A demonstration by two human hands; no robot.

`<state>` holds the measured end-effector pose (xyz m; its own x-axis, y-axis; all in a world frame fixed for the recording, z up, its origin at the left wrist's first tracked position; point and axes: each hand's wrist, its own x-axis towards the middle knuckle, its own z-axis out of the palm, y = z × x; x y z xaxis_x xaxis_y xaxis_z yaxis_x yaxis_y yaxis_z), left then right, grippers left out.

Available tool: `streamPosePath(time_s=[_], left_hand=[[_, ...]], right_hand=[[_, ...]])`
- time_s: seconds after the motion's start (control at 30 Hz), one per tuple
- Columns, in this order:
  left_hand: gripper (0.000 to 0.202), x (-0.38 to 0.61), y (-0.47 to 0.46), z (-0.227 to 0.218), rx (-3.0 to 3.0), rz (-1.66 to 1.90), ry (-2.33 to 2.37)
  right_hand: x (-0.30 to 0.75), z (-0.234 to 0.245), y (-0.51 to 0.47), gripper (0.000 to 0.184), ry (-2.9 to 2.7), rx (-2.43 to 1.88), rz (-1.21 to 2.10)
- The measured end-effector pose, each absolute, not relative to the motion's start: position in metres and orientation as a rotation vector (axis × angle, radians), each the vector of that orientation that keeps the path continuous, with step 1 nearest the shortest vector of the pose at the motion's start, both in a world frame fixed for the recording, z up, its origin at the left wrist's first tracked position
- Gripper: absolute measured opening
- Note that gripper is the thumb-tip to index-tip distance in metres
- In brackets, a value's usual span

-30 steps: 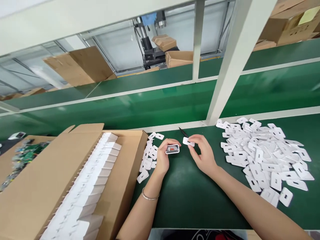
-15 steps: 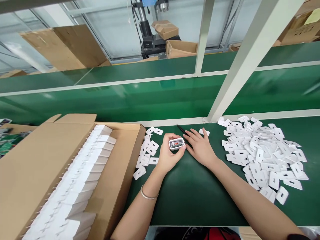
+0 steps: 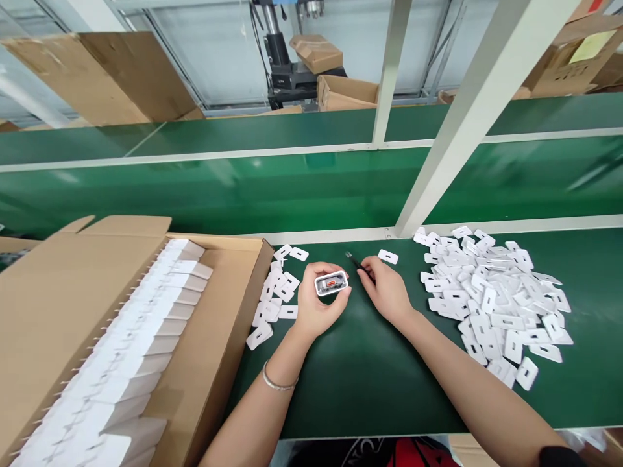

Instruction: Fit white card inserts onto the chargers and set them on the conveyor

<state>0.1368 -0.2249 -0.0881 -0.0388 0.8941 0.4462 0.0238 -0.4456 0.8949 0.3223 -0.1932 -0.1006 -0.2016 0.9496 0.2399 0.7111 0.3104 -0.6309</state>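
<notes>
My left hand (image 3: 318,308) is closed around a small white plastic housing (image 3: 331,283). Its open end faces up, and grey parts with a red-orange piece show inside. A short way to the right, my right hand (image 3: 388,290) pinches black tweezers (image 3: 362,266), whose pale, forked-looking tip points up and left, apart from the housing. Just beyond that hand lies one white slotted plate (image 3: 388,257). Some more white plates (image 3: 276,290) lie loosely to the left of my left hand.
A large pile of white slotted plates (image 3: 491,298) covers the green table's right side. At left stands an open cardboard box (image 3: 243,305) with a row of white pieces (image 3: 141,350). A slanted pale post (image 3: 452,130) rises from the back edge.
My right hand has gone from lying with spread fingers beside the tweezers to gripping them. My left hand still holds the housing. The whole view has shifted slightly.
</notes>
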Motion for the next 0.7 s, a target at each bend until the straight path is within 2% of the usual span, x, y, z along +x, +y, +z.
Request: streamPosePath(time_s=[0.13,0.3,0.47,0.7], left_hand=[[0.033,0.137,-0.226,-0.086,1.522,1.581,0.988],[0.034,0.137,-0.227,-0.085,1.514,1.557,0.961],[0.029,0.133,-0.228,-0.083,1.527,1.433,1.004],[0.029,0.134,-0.224,-0.079,1.587,1.188,1.211]], right_hand=[[0.326,-0.094,-0.192,0.032,-1.476,-1.289,0.861],[0.326,-0.083,-0.185,0.026,-1.007,-1.035,1.220],[0.329,-0.082,-0.180,0.036,-0.806,-0.981,1.404],[0.327,-0.076,-0.187,0.032,-0.923,-0.934,1.482]])
